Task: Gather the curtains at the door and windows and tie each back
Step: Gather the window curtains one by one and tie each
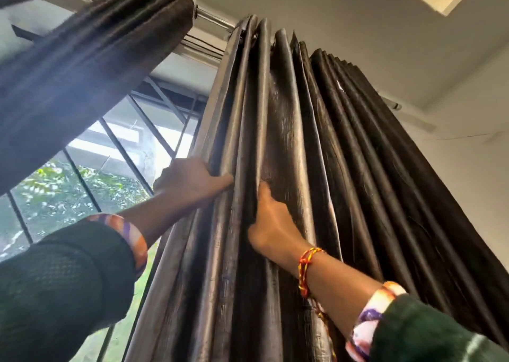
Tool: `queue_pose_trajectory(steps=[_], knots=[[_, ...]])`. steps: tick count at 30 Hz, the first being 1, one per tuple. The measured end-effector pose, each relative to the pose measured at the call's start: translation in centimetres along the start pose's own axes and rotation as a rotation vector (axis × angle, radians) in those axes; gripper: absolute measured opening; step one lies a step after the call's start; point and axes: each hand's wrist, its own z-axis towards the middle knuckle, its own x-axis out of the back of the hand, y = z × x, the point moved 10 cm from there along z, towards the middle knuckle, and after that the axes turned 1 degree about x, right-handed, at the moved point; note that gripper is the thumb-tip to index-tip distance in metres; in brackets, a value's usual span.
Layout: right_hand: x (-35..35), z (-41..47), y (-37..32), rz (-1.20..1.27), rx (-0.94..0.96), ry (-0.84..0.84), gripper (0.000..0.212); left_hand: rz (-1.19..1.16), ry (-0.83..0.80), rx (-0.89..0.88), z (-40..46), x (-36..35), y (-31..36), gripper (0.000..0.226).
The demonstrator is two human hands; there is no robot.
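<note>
The right-hand curtain [289, 168] hangs from the rod [212, 17] at 12 o'clock and falls in dark, glossy pleats through the centre of the view to 6 o'clock. A second curtain [82, 58] crosses the frame at 10 o'clock, bunched and lifted aside. Between the two, at 9 o'clock, the barred window [82, 174] is exposed.

The left hand [190, 179] is closed around the leading edge of the right-hand curtain, fingers tucked behind the outermost fold. The right hand [271, 218], just beside it toward 3 o'clock, lies against a pleat with the thumb pressed into a crease; whether its fingers close on cloth I cannot tell, as they sit behind the fold. Judgement: gathering is under way, tying not yet begun.

Risks — the fabric looks slick, so pleats may slide out of a loose grasp and fan open again. A sharp downward pull could strain the rings or the rod's fixing. Only the near folds are in hand; the far pleats toward 2 o'clock may be left out of the bundle.

Not observable — no tie-back, hook or cord is in view. The curtain's lower hem is cut off below the frame, and the rod's left end is hidden behind the second curtain.
</note>
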Motion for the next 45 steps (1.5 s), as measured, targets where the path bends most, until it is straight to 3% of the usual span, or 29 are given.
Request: queue_pose_trajectory(steps=[3,6,8,12,14,15,17,19,23,29,33,35,36,38,40,41,44,45], knots=[[-3.3,0.1,-1.7,0.040,0.083,-0.100,0.090,-0.020,0.019,-0.111,0.4,0.4,1.3,0.046],[-5.8,0.0,-2.8,0.085,0.113,-0.193,0.075,0.015,0.030,-0.185,0.9,0.5,2.1,0.047],[-6.5,-0.1,-3.2,0.118,0.134,-0.235,0.065,0.090,0.029,-0.180,1.2,0.4,2.1,0.047],[-5.4,0.2,-3.1,0.167,0.185,-0.265,0.070,0.117,0.071,-0.115,1.5,0.5,1.0,0.034],[-2.8,1.0,-2.1,0.217,0.163,-0.161,0.065,0.109,0.104,-0.127,1.7,0.2,0.6,0.032],[-0.6,1.6,-1.4,0.170,0.151,-0.028,0.061,0.117,0.115,-0.140,1.8,-0.1,0.5,0.031],[4.2,2.4,0.1,-0.155,0.103,0.301,0.059,0.152,0.133,-0.162,2.1,-0.9,0.2,0.024],[7.1,2.9,2.0,-0.363,-0.022,0.461,0.068,0.184,0.141,-0.180,2.3,-1.7,0.1,0.017],[7.7,3.8,7.1,-0.117,-0.304,0.364,0.085,0.182,0.132,-0.183,2.5,-2.8,-0.1,0.025],[5.0,4.0,8.6,0.141,-0.352,0.306,0.059,0.092,0.130,-0.230,2.5,-3.1,0.1,0.035],[3.1,4.1,8.4,0.426,-0.313,0.217,0.009,0.049,0.103,-0.221,2.2,-2.6,0.1,0.039],[2.6,4.0,7.8,0.449,-0.296,0.174,0.020,-0.056,0.110,-0.215,2.1,-1.9,0.2,0.033],[2.4,4.3,7.6,0.424,-0.275,0.177,0.018,-0.117,0.105,-0.210,2.2,-1.5,0.4,0.040],[2.2,5.1,6.5,0.357,-0.218,0.202,0.010,-0.196,0.060,-0.198,2.1,-0.8,0.8,0.075],[1.4,5.8,4.9,0.327,-0.143,0.181,0.026,-0.216,0.040,-0.119,2.1,-0.2,0.8,0.095],[1.1,6.2,4.0,0.286,-0.114,0.168,0.032,-0.224,0.058,-0.044,2.4,0.2,0.2,0.090],[0.7,7.0,-0.7,0.250,0.060,0.203,0.032,-0.239,0.196,0.105,3.4,3.3,-2.4,0.028],[0.5,7.2,-2.4,0.252,0.112,0.202,0.033,-0.243,0.219,0.129,3.9,4.3,-3.4,0.023]])
